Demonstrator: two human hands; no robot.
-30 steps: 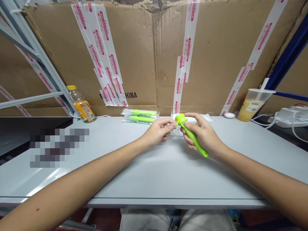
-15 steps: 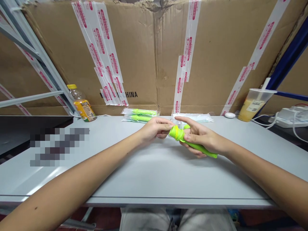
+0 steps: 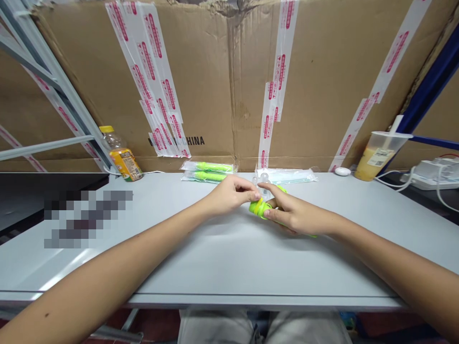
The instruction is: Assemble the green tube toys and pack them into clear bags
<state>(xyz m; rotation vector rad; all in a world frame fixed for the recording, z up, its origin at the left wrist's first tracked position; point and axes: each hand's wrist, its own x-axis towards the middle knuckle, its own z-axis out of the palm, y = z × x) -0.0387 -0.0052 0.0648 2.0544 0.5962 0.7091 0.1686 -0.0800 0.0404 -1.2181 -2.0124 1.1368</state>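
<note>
My right hand point(image 3: 294, 214) grips a bright green plastic tool point(image 3: 258, 208) with a round yellow-green head, held low and nearly flat over the grey table point(image 3: 229, 258); most of its handle is hidden under my fingers. My left hand point(image 3: 233, 193) has its fingers curled and pinched together right at the tool's head, fingertips touching or almost touching it. Whether something small sits in that pinch, I cannot make out. A small clear plastic piece point(image 3: 264, 180) stands on the table just behind both hands.
Two bagged green tools point(image 3: 208, 172) and a flat clear packet point(image 3: 287, 175) lie along the taped cardboard wall. A yellow drink bottle point(image 3: 122, 155) stands back left, a lidded cup with straw point(image 3: 378, 155) and a white power strip with cables point(image 3: 430, 172) back right.
My right hand has tipped the green tool from upright to nearly flat and lowered it toward the table. My left hand stayed pinched at its head throughout.
</note>
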